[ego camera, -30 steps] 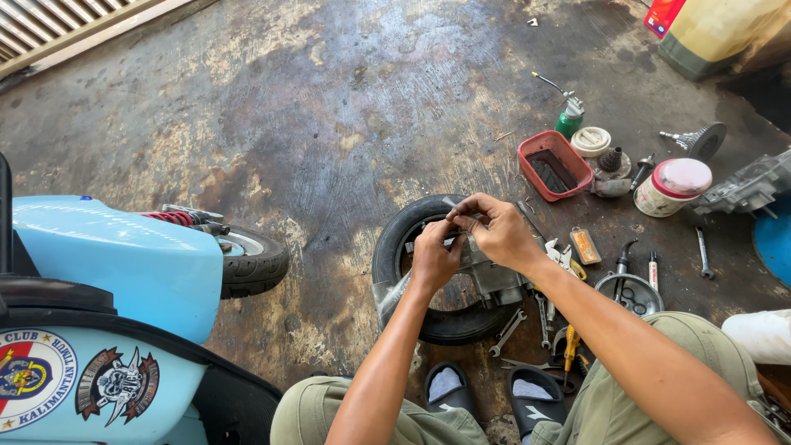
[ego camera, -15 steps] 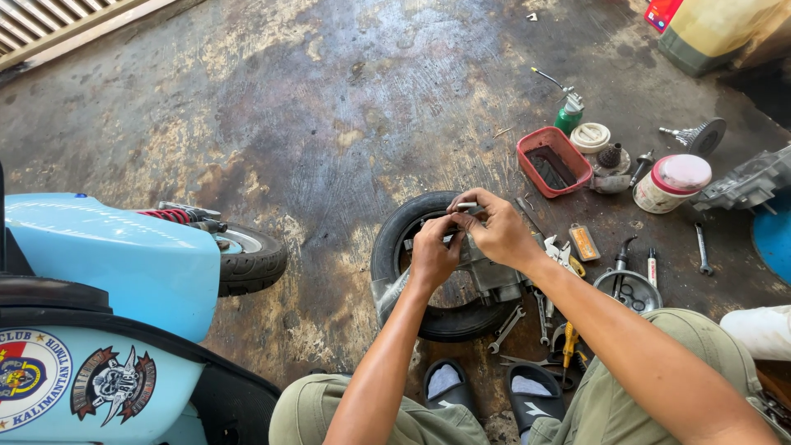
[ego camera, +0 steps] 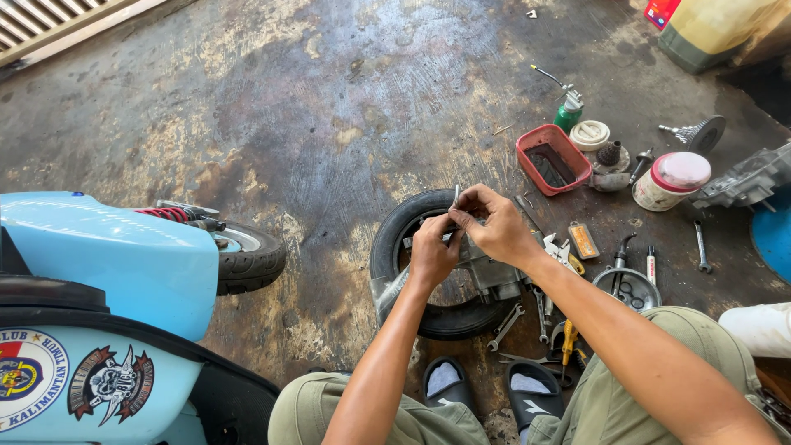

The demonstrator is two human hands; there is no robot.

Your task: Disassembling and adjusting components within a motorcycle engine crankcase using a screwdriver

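My left hand (ego camera: 432, 247) and my right hand (ego camera: 491, 226) meet above a black tyre (ego camera: 394, 255) lying flat on the floor. Together the fingers pinch a small thin metal part (ego camera: 456, 196) that sticks up between them. A grey metal engine piece (ego camera: 494, 276) rests on the tyre just under my hands. My knees and black sandals (ego camera: 486, 387) are at the bottom of the view.
A light blue scooter (ego camera: 107, 264) with its rear wheel (ego camera: 247, 255) stands at the left. Wrenches and pliers (ego camera: 535, 317) lie beside the tyre. To the right are a red tray (ego camera: 552, 161), a green oil can (ego camera: 567, 111), a white tub (ego camera: 669, 181) and a round metal part (ego camera: 626, 288).
My hands have stayed over the tyre, with the fingers shifting slightly around the small metal part. The view has tilted a little.
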